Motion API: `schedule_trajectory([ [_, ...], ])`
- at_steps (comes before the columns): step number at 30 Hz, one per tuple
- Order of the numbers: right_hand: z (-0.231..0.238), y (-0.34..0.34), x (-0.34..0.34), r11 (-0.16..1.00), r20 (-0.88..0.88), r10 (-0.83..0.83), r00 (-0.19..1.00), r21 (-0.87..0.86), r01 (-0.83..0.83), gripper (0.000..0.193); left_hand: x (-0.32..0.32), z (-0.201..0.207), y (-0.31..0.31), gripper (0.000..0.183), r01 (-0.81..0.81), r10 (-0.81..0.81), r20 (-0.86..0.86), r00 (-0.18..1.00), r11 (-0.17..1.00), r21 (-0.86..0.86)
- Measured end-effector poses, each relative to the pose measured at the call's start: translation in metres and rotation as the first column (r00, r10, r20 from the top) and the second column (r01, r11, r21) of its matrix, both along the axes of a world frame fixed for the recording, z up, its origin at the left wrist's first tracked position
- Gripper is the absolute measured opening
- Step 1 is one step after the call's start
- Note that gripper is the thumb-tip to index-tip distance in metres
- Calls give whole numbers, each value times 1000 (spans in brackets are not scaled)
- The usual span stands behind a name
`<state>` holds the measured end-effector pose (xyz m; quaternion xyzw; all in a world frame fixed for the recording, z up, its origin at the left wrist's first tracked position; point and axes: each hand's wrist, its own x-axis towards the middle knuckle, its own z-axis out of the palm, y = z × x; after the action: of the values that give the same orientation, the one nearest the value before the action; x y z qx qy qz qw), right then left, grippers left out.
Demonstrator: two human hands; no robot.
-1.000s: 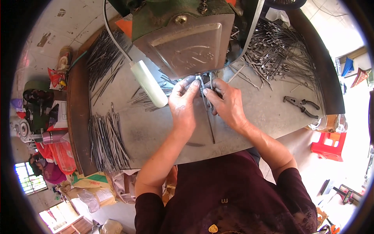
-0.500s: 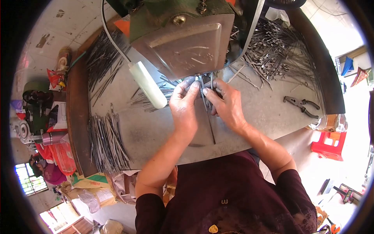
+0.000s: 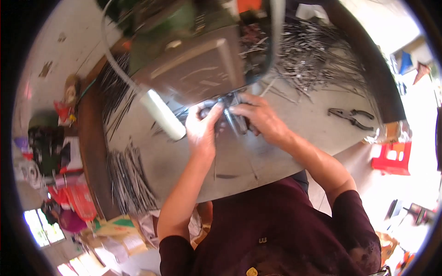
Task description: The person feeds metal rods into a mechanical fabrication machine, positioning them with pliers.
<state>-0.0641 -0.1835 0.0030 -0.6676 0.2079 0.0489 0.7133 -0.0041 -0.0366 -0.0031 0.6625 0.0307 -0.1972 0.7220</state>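
- Grip of the right hand: we found it pinching narrow metal pieces, though blur hid the exact finger contact.
- Grip of the left hand: thumb and finger were bent beside the pieces' upper end; we could not tell whether they pinched or merely touched.
- Hazard: we judged that fingertips so near the lower edge of the machine could be nipped, should any part there move.
- Second hazard: the pieces could turn or slip, in our view, if the two hands pressed unevenly on such slender metal.
- Position: we recorded the pieces between both hands, within the right grip, over the counter; the pliers lay well apart, to the right.
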Motion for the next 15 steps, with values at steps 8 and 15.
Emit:
schedule_trajectory([
  [8,-22,10,-4,1000,318,21,948,-24,-15,36,-32,-7,34,25,248,-257,92,962,963,102],
  [15,-13,9,-20,992,165,120,979,14,-124,40,-43,-17,56,46,267,-328,-220,919,927,-265],
])
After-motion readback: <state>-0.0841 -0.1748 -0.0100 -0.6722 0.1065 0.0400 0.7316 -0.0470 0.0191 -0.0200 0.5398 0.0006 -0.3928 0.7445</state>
